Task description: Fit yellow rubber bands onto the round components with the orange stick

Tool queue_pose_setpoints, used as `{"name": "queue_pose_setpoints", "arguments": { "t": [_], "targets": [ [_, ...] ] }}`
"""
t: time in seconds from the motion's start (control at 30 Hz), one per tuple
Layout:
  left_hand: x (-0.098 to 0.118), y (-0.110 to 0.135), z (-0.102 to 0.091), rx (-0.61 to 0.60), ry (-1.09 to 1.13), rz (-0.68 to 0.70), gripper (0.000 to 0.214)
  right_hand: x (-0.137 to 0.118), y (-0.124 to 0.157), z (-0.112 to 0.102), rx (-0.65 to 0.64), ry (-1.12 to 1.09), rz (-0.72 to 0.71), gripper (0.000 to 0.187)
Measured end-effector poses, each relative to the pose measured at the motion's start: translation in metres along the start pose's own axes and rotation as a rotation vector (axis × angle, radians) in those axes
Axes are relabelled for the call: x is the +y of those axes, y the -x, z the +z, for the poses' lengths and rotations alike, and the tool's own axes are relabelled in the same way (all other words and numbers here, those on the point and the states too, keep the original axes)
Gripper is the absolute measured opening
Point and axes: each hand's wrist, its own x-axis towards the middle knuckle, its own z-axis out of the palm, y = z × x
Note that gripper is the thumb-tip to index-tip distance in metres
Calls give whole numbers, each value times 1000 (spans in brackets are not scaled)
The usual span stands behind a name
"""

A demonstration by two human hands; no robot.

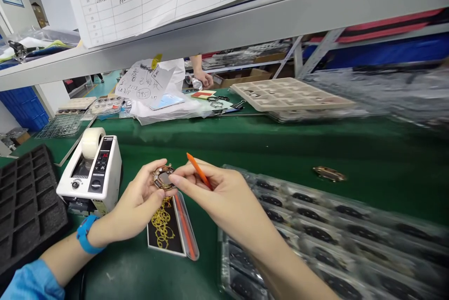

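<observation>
My left hand, with a blue band on its wrist, grips a small round copper-coloured part like a watch case by its rim. A flat grey area shows in the middle of that part. My right hand holds a pointed orange stick, its tip up and to the left. The right thumb and fingertips are at the right side of the round part; whether they pinch anything small there is hidden. Just below the hands lies a dark card bearing thin yellow rings.
A white tape dispenser stands left, beside a black compartment tray. Clear trays of dark oval parts fill the right front. Another copper-coloured part lies beyond them. A beige tray and another person's hand are behind. A shelf crosses overhead.
</observation>
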Motion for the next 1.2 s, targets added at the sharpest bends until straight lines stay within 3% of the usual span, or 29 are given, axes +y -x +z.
{"name": "queue_pose_setpoints", "arguments": {
  "t": [0.27,0.67,0.8,0.93,1.07,1.2],
  "targets": [
    [-2,2,7,43,7,1,40,4,7,13,189,97,-136,21],
    [-7,2,8,104,11,0,37,12,10,18,214,200,-234,23],
    [-11,1,9,207,-26,1,31,15,14,24,240,283,-293,24],
    [-13,-2,10,306,-12,-2,29,20,20,29,273,349,-367,14],
    [-9,-4,10,307,66,-30,38,22,18,27,278,298,-286,4],
    [-7,-4,10,294,88,-35,42,17,10,22,136,176,-196,12]
  ]
}}
